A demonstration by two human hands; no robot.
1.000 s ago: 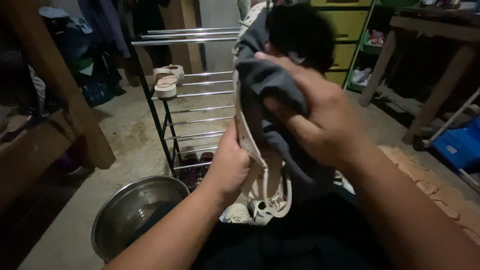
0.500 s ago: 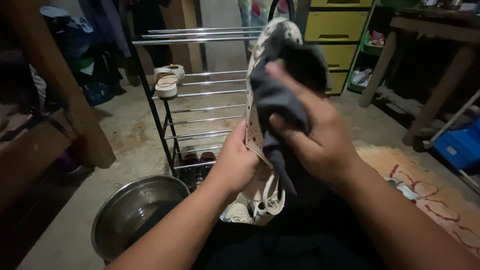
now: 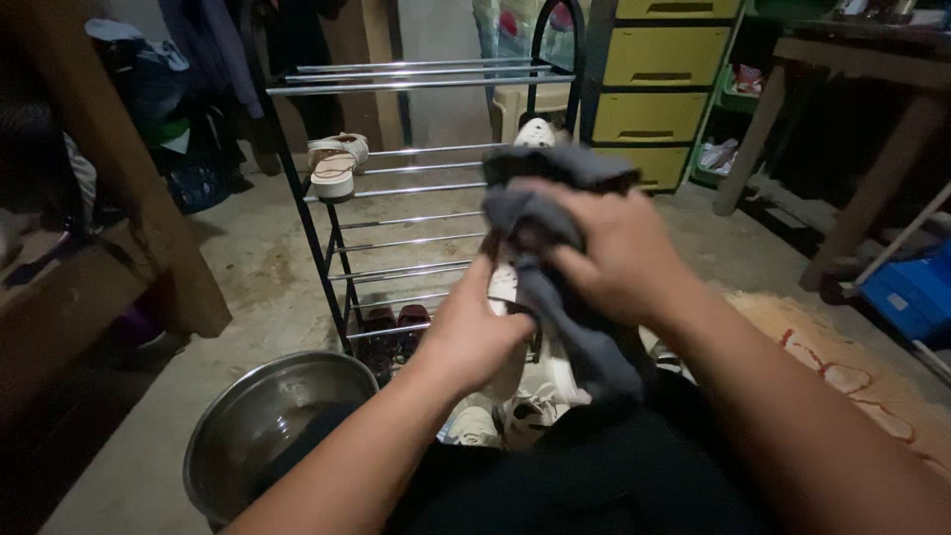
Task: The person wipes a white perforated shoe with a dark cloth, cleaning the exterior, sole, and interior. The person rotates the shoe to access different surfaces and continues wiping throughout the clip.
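A metal basin sits on the concrete floor at lower left, before a metal shoe rack carrying pale sandals. The left hand grasps a white shoe upright at centre. The right hand clenches a grey cloth against it.
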